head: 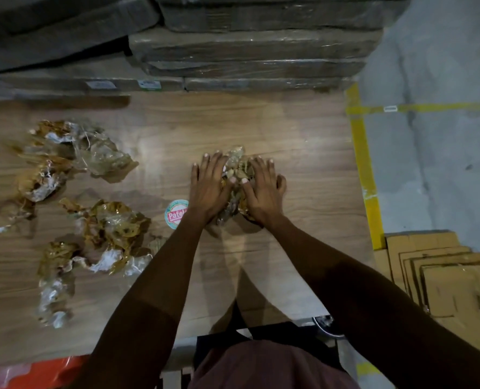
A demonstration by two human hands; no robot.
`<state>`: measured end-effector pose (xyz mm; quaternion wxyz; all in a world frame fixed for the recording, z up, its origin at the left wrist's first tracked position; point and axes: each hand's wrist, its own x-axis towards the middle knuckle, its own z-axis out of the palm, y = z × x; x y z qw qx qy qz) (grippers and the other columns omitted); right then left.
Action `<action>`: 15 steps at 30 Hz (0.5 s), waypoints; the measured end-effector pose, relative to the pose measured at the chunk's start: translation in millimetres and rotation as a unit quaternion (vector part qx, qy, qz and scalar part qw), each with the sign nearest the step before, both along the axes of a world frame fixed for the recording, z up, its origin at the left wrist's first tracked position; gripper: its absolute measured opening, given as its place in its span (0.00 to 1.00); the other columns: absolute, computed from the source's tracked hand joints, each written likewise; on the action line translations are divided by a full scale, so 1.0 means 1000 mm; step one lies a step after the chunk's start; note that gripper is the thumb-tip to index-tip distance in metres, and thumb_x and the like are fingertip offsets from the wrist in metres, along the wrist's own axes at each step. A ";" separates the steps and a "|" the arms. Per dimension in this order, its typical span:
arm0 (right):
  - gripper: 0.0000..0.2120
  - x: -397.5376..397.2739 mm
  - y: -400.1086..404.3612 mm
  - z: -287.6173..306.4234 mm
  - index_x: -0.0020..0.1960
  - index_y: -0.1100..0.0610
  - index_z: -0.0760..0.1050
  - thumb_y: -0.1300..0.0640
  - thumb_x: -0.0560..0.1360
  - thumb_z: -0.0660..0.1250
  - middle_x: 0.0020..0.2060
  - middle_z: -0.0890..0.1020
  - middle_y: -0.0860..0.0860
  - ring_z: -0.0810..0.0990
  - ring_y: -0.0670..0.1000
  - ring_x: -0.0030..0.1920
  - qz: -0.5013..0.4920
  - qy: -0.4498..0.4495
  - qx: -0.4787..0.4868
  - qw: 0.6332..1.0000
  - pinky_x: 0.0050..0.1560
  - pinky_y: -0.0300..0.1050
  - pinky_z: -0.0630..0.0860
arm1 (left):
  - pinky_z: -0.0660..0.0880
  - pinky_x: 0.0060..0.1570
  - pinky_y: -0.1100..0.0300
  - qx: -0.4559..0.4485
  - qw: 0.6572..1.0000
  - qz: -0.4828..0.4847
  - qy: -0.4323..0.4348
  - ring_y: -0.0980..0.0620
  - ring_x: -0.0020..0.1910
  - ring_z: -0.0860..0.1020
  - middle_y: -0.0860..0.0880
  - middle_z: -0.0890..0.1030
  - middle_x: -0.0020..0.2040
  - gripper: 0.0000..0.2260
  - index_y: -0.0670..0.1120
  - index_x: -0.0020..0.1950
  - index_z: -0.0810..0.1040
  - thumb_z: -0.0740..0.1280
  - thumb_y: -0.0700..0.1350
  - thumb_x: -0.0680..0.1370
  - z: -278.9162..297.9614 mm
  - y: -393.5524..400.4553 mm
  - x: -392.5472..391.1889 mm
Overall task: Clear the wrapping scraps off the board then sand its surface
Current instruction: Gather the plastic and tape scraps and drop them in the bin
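Observation:
A wood-grain board [303, 141] lies flat in front of me. My left hand [208, 186] and my right hand [264, 189] press from both sides on a crumpled wad of brown tape and clear plastic wrap [237, 167] near the board's middle right. The wad shows between my palms and above my fingertips. Several more crumpled wrapping scraps [73, 153] [112, 228] lie spread over the board's left half. A round red and green sticker [175, 214] is stuck on the board just left of my left wrist.
Stacked wrapped boards [250, 49] rise at the board's far edge. The grey floor with yellow tape lines [365, 169] lies to the right, with flattened cardboard pieces [443, 276] at the lower right. Something red [45, 372] lies at the near left edge.

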<state>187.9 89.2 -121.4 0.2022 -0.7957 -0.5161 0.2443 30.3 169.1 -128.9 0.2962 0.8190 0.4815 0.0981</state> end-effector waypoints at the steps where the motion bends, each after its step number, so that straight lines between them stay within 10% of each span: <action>1: 0.32 -0.004 0.001 -0.001 0.82 0.47 0.59 0.36 0.82 0.45 0.82 0.59 0.46 0.47 0.52 0.84 -0.013 -0.002 0.015 1.000 0.78 0.65 0.48 | 0.45 0.80 0.40 0.003 1.000 0.008 0.000 0.44 0.83 0.51 0.48 0.60 0.83 0.30 0.50 0.82 0.61 0.46 0.62 0.83 -0.002 0.000 0.003; 10: 0.34 -0.034 0.012 0.000 0.80 0.52 0.65 0.38 0.80 0.44 0.80 0.66 0.50 0.53 0.44 0.81 -0.101 0.156 0.077 0.980 0.80 0.54 0.42 | 0.43 0.79 0.53 -0.067 0.985 0.089 -0.130 0.47 0.83 0.55 0.47 0.70 0.78 0.28 0.47 0.75 0.73 0.44 0.55 0.84 0.001 -0.014 0.021; 15: 0.33 -0.051 0.011 0.014 0.79 0.57 0.66 0.42 0.80 0.49 0.79 0.68 0.53 0.59 0.47 0.80 -0.194 0.326 0.097 0.920 0.82 0.55 0.45 | 0.53 0.81 0.51 -0.232 0.898 0.237 -0.291 0.54 0.78 0.64 0.44 0.70 0.77 0.20 0.43 0.76 0.70 0.52 0.49 0.88 0.029 -0.035 0.035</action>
